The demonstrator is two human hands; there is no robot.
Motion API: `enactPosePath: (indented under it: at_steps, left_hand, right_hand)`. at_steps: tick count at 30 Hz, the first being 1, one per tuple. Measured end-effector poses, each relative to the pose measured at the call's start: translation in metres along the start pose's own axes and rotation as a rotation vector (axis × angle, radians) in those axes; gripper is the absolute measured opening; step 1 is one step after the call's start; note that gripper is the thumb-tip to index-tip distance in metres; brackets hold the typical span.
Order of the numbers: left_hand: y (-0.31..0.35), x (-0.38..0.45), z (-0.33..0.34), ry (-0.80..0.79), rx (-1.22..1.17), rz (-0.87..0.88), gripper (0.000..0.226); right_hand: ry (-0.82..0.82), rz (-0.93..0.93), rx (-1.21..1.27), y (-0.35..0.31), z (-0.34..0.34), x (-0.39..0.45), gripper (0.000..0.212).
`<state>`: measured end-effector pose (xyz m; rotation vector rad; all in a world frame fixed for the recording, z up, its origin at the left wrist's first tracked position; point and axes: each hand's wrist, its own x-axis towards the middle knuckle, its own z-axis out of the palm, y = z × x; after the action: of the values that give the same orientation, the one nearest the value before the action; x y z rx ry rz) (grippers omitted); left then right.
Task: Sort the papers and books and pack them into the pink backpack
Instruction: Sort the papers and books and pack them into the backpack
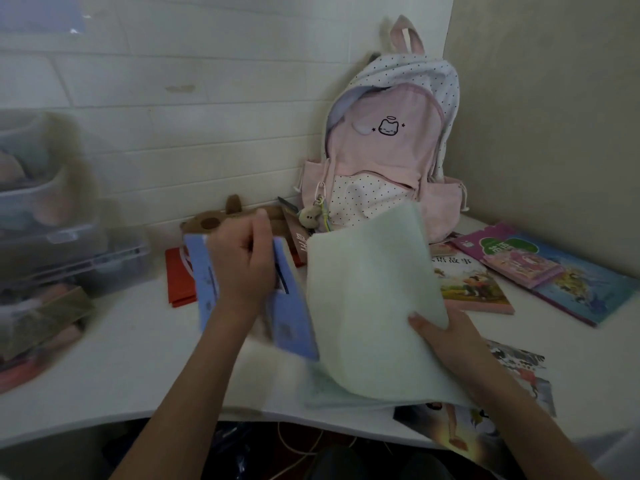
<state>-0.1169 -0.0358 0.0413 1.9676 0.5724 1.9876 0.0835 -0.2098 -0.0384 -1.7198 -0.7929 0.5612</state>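
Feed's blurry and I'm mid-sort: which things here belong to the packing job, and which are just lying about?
Job:
pink backpack
blue booklet
pale green papers
storybooks
picture sheets

Lying about:
brown plush toy
clear storage boxes
red folder

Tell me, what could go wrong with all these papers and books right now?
The pale green sheets bend in the right hand and might crease. The picture book hangs over the table edge and could fall. The left hand grips the blue book, blurred, so it may slip.
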Motion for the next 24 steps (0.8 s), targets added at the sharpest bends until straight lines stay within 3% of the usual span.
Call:
enactPosePath:
  at_steps: [4,9,11,15,18,20,22,23,24]
  left_hand:
    - [0.013,0.039,-0.008,0.272,-0.126,0.024,0.045]
    - [0.019,0.059,-0.004,0.414,-0.141,0.096,0.041]
    - [0.016,0.062,-0.005,0.441,-0.171,0.097,0.045]
    - [0.007,0.058,-0.004,0.459,-0.182,0.075,0.053]
    - [0.001,0.048,-0.002,0.427,-0.185,0.045,0.053]
    - [-0.002,0.042,-0.001,0.413,-0.205,0.039,0.053]
    - [-0.004,0.038,0.000,0.415,-0.233,0.033,0.052]
    - [-0.005,0.037,0.001,0.422,-0.244,0.030,0.051]
    - [-0.005,0.034,0.003,0.428,-0.252,0.023,0.050]
  right_hand:
    - [-0.078,-0.013,-0.055,-0.018,0.037,-0.004,0.007]
    - [-0.305,-0.028,-0.097,-0.034,0.097,-0.006,0.004]
    - [-0.363,-0.028,-0.138,-0.036,0.120,0.000,0.022]
    - [-0.253,-0.083,-0.254,-0.046,0.158,0.015,0.051]
    - [-0.182,-0.206,-0.432,-0.048,0.171,0.021,0.057]
    - [-0.139,-0.281,-0.518,-0.052,0.165,0.019,0.048]
    - [-0.080,-0.221,-0.169,-0.054,0.151,0.018,0.020]
    - [-0.137,-0.047,0.147,-0.060,0.142,0.015,0.009]
    - [-0.273,0.181,0.508,-0.067,0.134,0.011,0.011]
